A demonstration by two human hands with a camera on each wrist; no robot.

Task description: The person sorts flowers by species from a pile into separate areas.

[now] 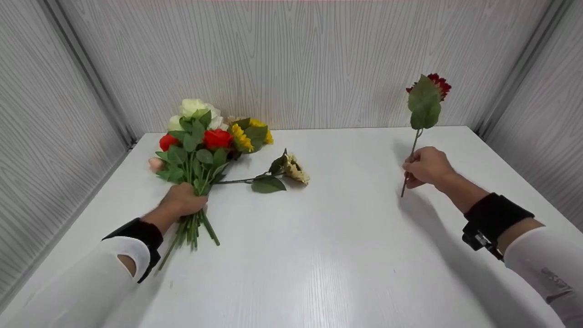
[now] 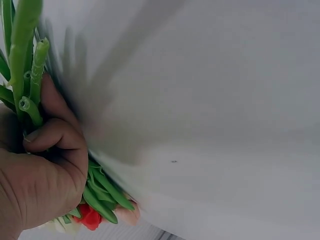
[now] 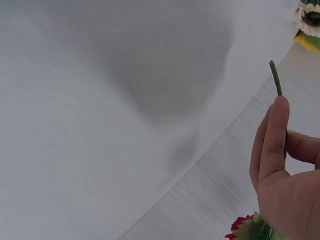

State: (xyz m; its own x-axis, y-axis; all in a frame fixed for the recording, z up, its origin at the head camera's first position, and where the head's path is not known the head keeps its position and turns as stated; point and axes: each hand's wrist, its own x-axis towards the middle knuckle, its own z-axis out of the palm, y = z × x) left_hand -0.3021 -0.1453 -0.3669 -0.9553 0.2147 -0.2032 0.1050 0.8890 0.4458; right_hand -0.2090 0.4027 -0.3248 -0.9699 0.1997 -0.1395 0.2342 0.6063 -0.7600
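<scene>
Left hand [image 1: 184, 200] clenches around the stems of a bouquet [image 1: 202, 141], heads fanning away from it toward the back wall, stem ends sticking out behind the fist on the white table [image 1: 319, 255]. Right hand [image 1: 426, 167] pinches the stem of a single red flower [image 1: 428, 102], held upright above the table, bloom above the fist, stem tip below it. A loose pale flower [image 1: 291, 169] lies just beside the bouquet, well apart from the right hand.
</scene>
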